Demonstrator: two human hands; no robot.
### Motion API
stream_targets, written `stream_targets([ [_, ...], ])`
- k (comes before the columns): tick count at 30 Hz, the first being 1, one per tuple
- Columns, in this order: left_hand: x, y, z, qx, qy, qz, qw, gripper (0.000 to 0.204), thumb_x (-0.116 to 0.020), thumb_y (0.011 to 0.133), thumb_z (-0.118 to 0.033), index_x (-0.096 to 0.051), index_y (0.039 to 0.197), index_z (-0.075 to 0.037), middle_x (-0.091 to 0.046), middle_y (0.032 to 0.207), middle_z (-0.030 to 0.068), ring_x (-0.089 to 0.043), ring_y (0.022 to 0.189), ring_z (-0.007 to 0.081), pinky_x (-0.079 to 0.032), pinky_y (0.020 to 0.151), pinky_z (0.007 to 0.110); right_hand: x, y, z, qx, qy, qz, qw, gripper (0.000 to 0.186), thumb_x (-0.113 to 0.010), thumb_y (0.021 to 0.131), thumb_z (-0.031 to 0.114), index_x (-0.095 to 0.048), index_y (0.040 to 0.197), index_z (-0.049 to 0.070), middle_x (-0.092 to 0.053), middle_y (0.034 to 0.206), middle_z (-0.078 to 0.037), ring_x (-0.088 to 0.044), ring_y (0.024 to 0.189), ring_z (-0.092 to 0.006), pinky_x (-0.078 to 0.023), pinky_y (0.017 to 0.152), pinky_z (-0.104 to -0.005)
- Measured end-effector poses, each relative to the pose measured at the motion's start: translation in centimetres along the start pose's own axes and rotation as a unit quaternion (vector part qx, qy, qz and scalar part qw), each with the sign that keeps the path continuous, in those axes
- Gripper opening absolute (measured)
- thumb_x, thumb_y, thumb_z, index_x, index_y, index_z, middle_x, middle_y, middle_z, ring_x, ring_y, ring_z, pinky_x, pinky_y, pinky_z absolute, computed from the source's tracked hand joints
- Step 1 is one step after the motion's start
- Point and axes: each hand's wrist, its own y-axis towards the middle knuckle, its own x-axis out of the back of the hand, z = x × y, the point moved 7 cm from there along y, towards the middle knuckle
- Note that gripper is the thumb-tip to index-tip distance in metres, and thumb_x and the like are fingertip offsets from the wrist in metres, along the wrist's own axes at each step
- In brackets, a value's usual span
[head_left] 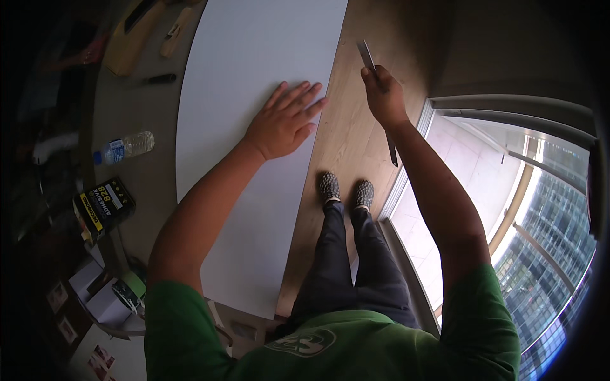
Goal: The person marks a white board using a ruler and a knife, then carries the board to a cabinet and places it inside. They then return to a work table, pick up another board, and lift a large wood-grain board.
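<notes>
My left hand (284, 124) rests palm down, fingers spread and holding nothing, on a white panel (260, 222) at the desk (140, 108), while my right hand (386, 95) closes around a flat metal strip (366, 56) over the floor (343, 133). A careless leftward swing could nick the panel's edge or my fingertips beside it; uneven pressure might shift the sheet. A plastic bottle (135, 145) and black-and-yellow tin (105, 204) crowd the far side; my left forearm crosses the panel.
</notes>
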Motion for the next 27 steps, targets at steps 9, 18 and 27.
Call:
stream_targets([
  [9,0.5,1.0,8.4,0.292,0.062,-0.089,0.95,0.061,-0.046,0.1,-0.048,-0.041,0.15,-0.014,-0.029,0.161,0.0072,-0.021,0.15,0.0257,-0.009,0.123,0.05,1.4,9.1,-2.8,-0.074,0.017,-0.048,0.996,0.025,-0.064,0.089,0.027,-0.062,0.093,0.003,-0.061,0.072,-0.01,-0.062,0.066,-0.0222,-0.048,0.059,-0.0366],
  [18,1.0,0.8,8.8,0.31,0.056,-0.077,0.946,0.061,-0.047,0.099,-0.046,-0.043,0.148,-0.012,-0.031,0.16,0.0103,-0.022,0.149,0.0278,-0.009,0.123,0.051,3.0,9.2,-1.6,-0.223,0.207,-0.005,0.953,0.048,-0.053,0.099,0.05,-0.059,0.107,0.003,-0.054,0.068,-0.007,-0.056,0.05,-0.0182,-0.046,0.045,-0.0329],
  [27,1.8,1.6,8.8,0.306,0.031,-0.072,0.949,0.058,-0.052,0.096,-0.038,-0.046,0.146,-0.009,-0.035,0.158,0.0133,-0.027,0.147,0.0325,-0.013,0.121,0.053,4.7,20.5,4.0,0.076,0.007,-0.069,0.995,0.031,-0.053,0.1,0.032,-0.065,0.108,0.005,-0.068,0.083,-0.01,-0.066,0.074,-0.0217,-0.052,0.069,-0.0346],
])
